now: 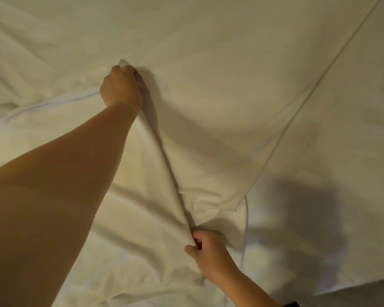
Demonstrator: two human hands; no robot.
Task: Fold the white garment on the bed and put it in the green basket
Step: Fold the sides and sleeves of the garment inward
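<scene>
A person leans over a bed [242,63] covered in smooth, off-white sheeting, and both bare arms reach into view from the lower edge. The white fabric garment [131,207] lies spread across the left and lower part of the bed, rumpled into soft wrinkles, its cloth close in colour to the sheet beneath, so the exact outline is hard to trace on the left side.

The left hand [120,87] stretches far forward, the forearm running diagonally up from the lower left corner. Its fingers are curled into a fist around a bunched corner of the garment, and a small tuft of white cloth pokes out just above the knuckles. The right hand [206,251] sits near the lower middle, close to the person, with thumb and fingers pressed together on the garment's near end, pinching the cloth there.

Between the two hands the garment's edge is drawn into a taut, straight raised ridge, which casts a dark shadow onto the sheet to its right. Just right of that ridge, near the right hand, a flat portion of the garment ends in a squared corner lying on the sheet.

A long straight seam [319,78] crosses the bedding diagonally from the upper right toward the lower middle. A broad soft shadow falls over the bed's lower right area.
</scene>
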